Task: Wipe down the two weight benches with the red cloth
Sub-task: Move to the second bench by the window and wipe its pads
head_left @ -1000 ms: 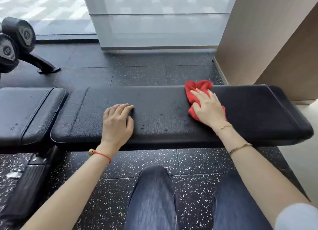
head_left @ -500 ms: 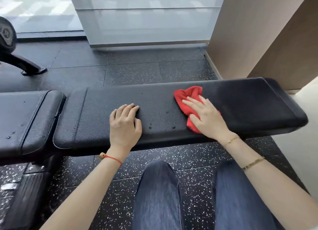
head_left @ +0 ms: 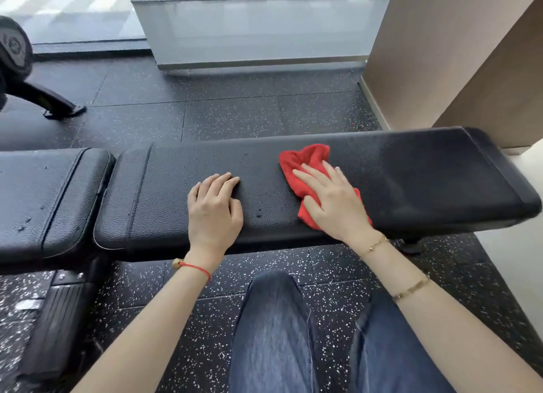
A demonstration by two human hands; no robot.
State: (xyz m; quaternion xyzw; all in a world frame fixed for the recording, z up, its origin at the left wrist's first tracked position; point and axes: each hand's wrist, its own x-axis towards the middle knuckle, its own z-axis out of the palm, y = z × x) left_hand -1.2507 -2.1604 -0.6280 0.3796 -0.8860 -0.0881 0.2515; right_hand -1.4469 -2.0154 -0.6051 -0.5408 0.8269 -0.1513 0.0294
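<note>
Cloth [head_left: 305, 169] and right hand [head_left: 332, 201] have slid left along the desk [head_left: 411, 169], away from its right end.
Right hand's grip: fingers straight, pressing the crumpled cloth flat, right of mid-desk; its long axis runs far edge to near edge. Left hand [head_left: 214, 207] rests open at the middle, near edge.

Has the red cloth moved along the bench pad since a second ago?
Yes. The red cloth, pressed under the right hand, has slid left along the bench pad, farther from its right end, nearer the left hand.
</note>
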